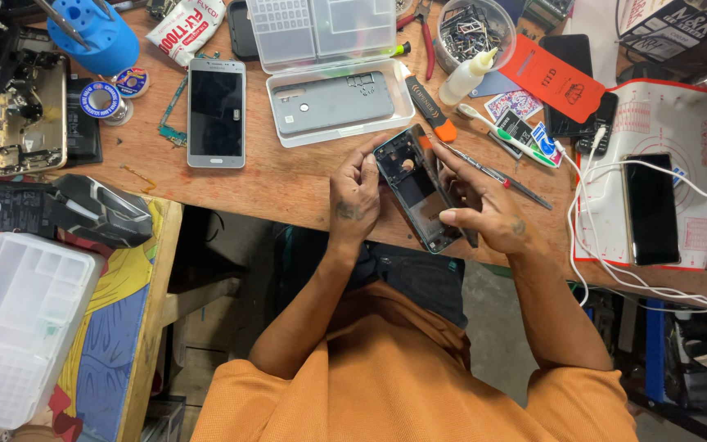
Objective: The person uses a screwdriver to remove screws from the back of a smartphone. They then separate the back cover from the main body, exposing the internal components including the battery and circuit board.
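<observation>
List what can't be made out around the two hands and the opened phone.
- Head view: the opened phone has its lower right edge hidden by the right hand.
- The thin dark part against the phone is too small to name.
- Left hand: its fingertips curl behind the phone's edge, hiding the grip.
- The small parts in the round tub are too tiny to identify.

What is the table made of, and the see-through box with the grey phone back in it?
The table looks like wood: brown, matte, with faint grain and scuffs. The see-through box looks like plastic: clear, slightly cloudy, with a hinged lid of small compartments. The grey phone back inside it seems smooth plastic, though it could be painted metal.
</observation>
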